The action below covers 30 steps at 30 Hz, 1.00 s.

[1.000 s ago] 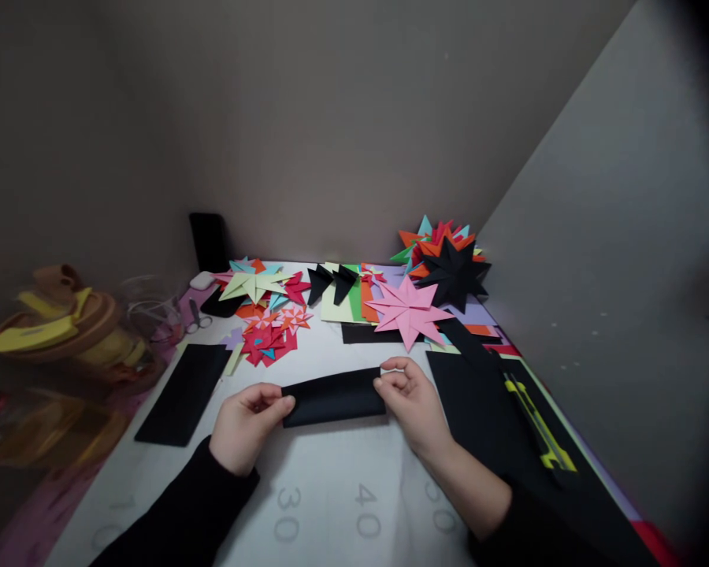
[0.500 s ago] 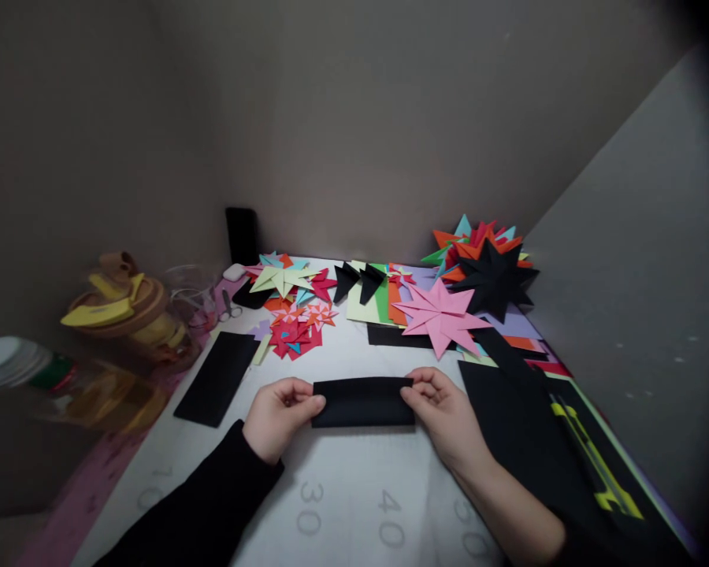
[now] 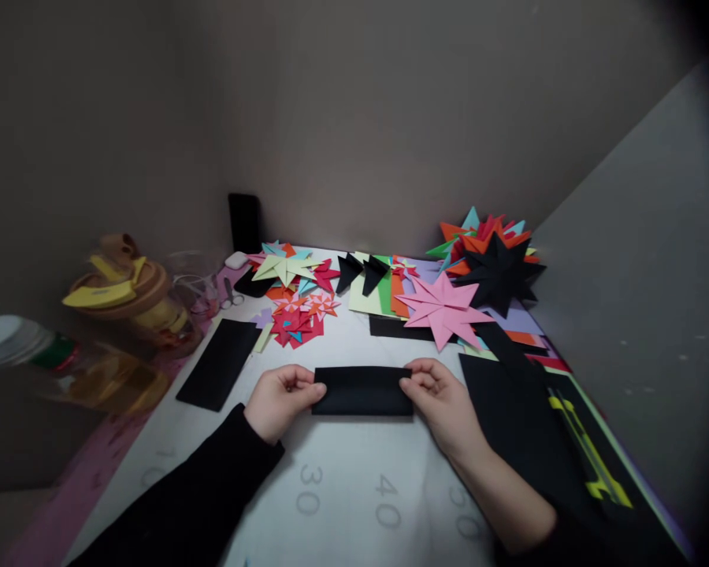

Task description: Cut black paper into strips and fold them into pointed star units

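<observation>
A black rectangle of paper [image 3: 362,391], wider than tall, is held level above the white numbered mat [image 3: 348,465]. My left hand [image 3: 283,402] pinches its left end between thumb and fingers. At the opposite end, my right hand [image 3: 443,402] grips the paper's upper corner the same way. Whether the sheet is folded double I cannot tell. To the left lies another black paper rectangle [image 3: 218,364]. Two small folded black paper pieces [image 3: 361,273] rest behind the held paper.
A pink paper star [image 3: 444,309] and a black paper star [image 3: 501,272] sit at the back right. Yellow-trimmed cutter [image 3: 591,453] lies on black sheets [image 3: 496,409] at right. On the left stand a jar [image 3: 94,374], a brown-lidded cup [image 3: 135,299], and scissors [image 3: 232,295].
Both hands still hold the black paper by its ends. The whole view has shifted slightly, and the paper's face shows a little flatter; nothing was let go.
</observation>
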{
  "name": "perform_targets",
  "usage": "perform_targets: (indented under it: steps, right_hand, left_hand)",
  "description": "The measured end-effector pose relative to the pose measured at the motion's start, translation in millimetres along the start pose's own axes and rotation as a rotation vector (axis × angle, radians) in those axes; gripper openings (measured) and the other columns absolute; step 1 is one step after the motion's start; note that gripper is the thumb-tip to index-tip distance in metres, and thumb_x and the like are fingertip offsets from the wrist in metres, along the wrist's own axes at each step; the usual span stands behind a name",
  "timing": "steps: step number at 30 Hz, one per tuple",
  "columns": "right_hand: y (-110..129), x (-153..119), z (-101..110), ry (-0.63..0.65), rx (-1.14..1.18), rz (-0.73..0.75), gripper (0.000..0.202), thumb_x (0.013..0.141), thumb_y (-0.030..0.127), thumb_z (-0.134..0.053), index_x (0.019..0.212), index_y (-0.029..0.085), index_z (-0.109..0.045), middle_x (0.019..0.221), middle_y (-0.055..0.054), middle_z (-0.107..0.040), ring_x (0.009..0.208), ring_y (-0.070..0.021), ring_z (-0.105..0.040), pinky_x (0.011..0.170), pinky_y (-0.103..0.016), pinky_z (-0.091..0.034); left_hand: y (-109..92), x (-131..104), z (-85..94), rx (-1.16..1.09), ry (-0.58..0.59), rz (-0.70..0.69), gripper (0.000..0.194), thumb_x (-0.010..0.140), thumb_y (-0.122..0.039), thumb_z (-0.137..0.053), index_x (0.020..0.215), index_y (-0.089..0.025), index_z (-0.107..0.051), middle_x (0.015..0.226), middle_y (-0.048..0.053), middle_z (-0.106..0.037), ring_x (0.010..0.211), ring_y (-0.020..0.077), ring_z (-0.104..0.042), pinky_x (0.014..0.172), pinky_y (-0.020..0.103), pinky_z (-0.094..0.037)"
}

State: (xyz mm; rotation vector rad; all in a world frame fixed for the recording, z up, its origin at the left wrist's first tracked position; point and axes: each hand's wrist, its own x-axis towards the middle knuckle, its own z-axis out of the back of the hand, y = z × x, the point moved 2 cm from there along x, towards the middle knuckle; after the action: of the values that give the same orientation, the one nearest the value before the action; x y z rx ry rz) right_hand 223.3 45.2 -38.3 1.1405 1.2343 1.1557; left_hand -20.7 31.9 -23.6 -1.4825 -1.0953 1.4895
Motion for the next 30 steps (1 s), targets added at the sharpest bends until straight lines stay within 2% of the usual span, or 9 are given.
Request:
perform_targets:
  steps: [6, 10, 12, 15, 20, 24, 27, 29, 30]
  right_hand:
    - [2, 2, -5, 0.177, -0.253, 0.019, 0.024, 0.074, 0.024, -0.059, 0.095, 0.021, -0.048, 0.057, 0.008, -0.044, 0.050, -0.0096, -0.040, 0.051, -0.022, -0.032]
    - [2, 3, -7, 0.201, -0.319, 0.075, 0.019, 0.075, 0.023, -0.056, 0.091, 0.022, -0.047, 0.057, 0.009, -0.045, 0.051, -0.0103, -0.042, 0.052, -0.022, -0.035]
    - [1, 4, -8, 0.208, -0.372, 0.123, 0.017, 0.075, 0.022, -0.054, 0.090, 0.022, -0.046, 0.057, 0.009, -0.045, 0.050, -0.0104, -0.043, 0.053, -0.022, -0.036]
    - [0, 6, -11, 0.197, -0.492, 0.225, 0.015, 0.077, 0.021, -0.051, 0.091, 0.023, -0.046, 0.058, 0.008, -0.047, 0.052, -0.0109, -0.046, 0.056, -0.022, -0.038]
    - [-4, 6, -17, 0.168, -0.688, 0.375, 0.015, 0.077, 0.016, -0.049, 0.091, 0.022, -0.050, 0.070, 0.003, -0.053, 0.062, -0.0133, -0.052, 0.062, -0.024, -0.041]
    - [-8, 6, -20, 0.184, -0.770, 0.440, 0.022, 0.076, 0.011, -0.047, 0.095, 0.021, -0.051, 0.072, 0.001, -0.052, 0.068, -0.0157, -0.052, 0.064, -0.026, -0.041]
    - [-8, 8, -20, 0.175, -0.778, 0.478, 0.028, 0.074, 0.007, -0.049, 0.098, 0.020, -0.052, 0.075, -0.001, -0.051, 0.073, -0.0175, -0.051, 0.068, -0.028, -0.043]
    - [-7, 11, -19, 0.175, -0.784, 0.508, 0.028, 0.072, 0.005, -0.050, 0.096, 0.020, -0.055, 0.081, -0.003, -0.051, 0.079, -0.0183, -0.050, 0.072, -0.030, -0.043]
    - [-6, 13, -19, 0.191, -0.793, 0.527, 0.027, 0.072, 0.004, -0.051, 0.093, 0.020, -0.058, 0.084, -0.004, -0.052, 0.081, -0.0185, -0.050, 0.075, -0.031, -0.043]
  left_hand:
    - [-4, 10, 13.8, 0.164, 0.134, 0.071, 0.031, 0.052, -0.033, -0.076, 0.058, -0.016, -0.051, 0.045, -0.007, -0.050, 0.041, 0.0055, -0.041, 0.044, 0.019, -0.028]
    - [-4, 15, 21.3, 0.260, 0.255, 0.094, 0.033, 0.054, -0.036, -0.073, 0.054, -0.018, -0.045, 0.043, -0.006, -0.049, 0.040, 0.0066, -0.040, 0.043, 0.020, -0.027]
    - [-4, 16, 22.9, 0.359, 0.251, 0.091, 0.033, 0.055, -0.037, -0.071, 0.054, -0.019, -0.044, 0.043, -0.006, -0.049, 0.039, 0.0071, -0.038, 0.042, 0.020, -0.026]
    - [-3, 17, 22.1, 0.597, 0.152, 0.008, 0.028, 0.059, -0.038, -0.066, 0.055, -0.019, -0.045, 0.044, -0.007, -0.047, 0.040, 0.0077, -0.037, 0.042, 0.021, -0.025]
    - [-3, 18, 16.0, 0.965, 0.017, -0.103, 0.018, 0.065, -0.032, -0.059, 0.058, -0.019, -0.049, 0.051, -0.004, -0.052, 0.051, 0.0122, -0.048, 0.049, 0.023, -0.033]
    - [-5, 17, 14.5, 1.059, 0.007, -0.163, 0.014, 0.065, -0.029, -0.060, 0.060, -0.019, -0.053, 0.055, -0.002, -0.053, 0.055, 0.0147, -0.050, 0.052, 0.025, -0.032]
    - [-9, 12, 14.2, 1.110, 0.011, -0.254, 0.012, 0.067, -0.025, -0.060, 0.076, -0.018, -0.060, 0.067, 0.000, -0.055, 0.063, 0.0158, -0.050, 0.057, 0.025, -0.034]
    - [-12, 10, 12.4, 1.123, 0.077, -0.335, 0.022, 0.068, -0.018, -0.059, 0.089, -0.021, -0.062, 0.079, 0.000, -0.056, 0.071, 0.0153, -0.052, 0.064, 0.024, -0.037]
    - [-13, 10, 10.5, 1.142, 0.154, -0.386, 0.025, 0.070, -0.015, -0.056, 0.093, -0.024, -0.064, 0.083, 0.000, -0.056, 0.075, 0.0148, -0.052, 0.067, 0.024, -0.037]
